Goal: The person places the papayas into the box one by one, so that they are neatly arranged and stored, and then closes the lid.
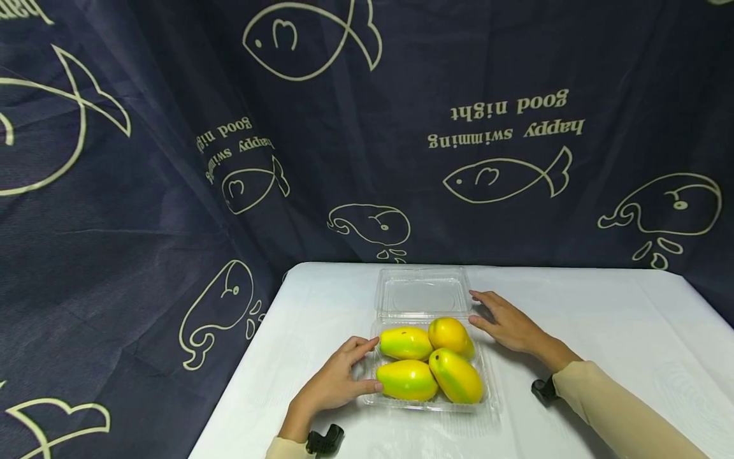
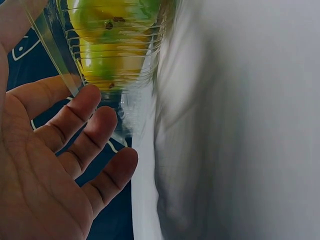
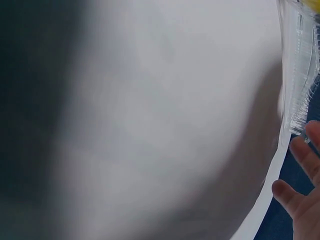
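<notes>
A clear plastic clamshell box [image 1: 487, 394] lies open on the white table [image 1: 602, 319], its lid [image 1: 421, 293] folded back flat behind it. Several yellow-green mangoes [image 1: 427, 365] fill the tray. My left hand [image 1: 338, 379] rests against the tray's left wall with straight fingers, thumb at the front corner. In the left wrist view the left hand [image 2: 75, 145] is spread beside the ribbed tray wall [image 2: 117, 60]. My right hand [image 1: 504, 322] lies flat at the right of the hinge, fingers near the lid's right edge. The right wrist view shows only fingertips [image 3: 305, 170] by the tray [image 3: 300, 65].
A dark blue curtain [image 1: 143, 191] printed with fish and whales hangs behind and to the left of the table. The table's left edge [image 1: 246, 363] runs close to my left hand. Bare white tabletop stretches to the right of the box.
</notes>
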Demonstrator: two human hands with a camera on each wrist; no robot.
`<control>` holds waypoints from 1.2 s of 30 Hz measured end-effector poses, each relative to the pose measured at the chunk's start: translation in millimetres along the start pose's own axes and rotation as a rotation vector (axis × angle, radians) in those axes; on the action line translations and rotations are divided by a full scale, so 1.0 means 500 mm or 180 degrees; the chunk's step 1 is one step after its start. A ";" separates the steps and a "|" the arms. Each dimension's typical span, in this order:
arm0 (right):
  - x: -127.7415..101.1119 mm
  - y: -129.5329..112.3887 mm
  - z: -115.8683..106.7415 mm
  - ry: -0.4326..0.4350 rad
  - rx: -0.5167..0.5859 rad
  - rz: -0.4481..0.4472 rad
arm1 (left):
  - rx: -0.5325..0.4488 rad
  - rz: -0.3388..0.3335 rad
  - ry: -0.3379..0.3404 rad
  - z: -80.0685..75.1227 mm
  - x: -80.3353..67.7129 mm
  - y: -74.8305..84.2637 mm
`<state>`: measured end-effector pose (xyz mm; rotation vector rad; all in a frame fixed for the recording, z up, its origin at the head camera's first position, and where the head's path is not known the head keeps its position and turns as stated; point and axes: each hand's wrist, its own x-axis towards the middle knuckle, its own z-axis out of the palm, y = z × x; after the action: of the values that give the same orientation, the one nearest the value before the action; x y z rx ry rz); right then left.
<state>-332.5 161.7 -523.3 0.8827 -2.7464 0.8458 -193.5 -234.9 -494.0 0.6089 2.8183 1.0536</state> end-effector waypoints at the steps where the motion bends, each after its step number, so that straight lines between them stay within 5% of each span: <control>1: 0.000 0.000 0.000 0.0005 0.0005 -0.0019 | 0.0000 -0.0007 0.0000 0.000 0.000 0.001; 16: -0.001 -0.004 -0.002 0.0077 0.0094 -0.0139 | -0.0020 -0.0014 -0.0001 0.001 -0.001 -0.002; 36: 0.003 -0.021 -0.013 0.0583 0.0293 -0.0287 | 0.0009 -0.0045 -0.0014 0.001 -0.001 0.000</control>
<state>-327.9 157.6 -512.4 0.8896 -2.5102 0.9900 -193.0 -234.8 -494.4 0.5901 2.8165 1.0448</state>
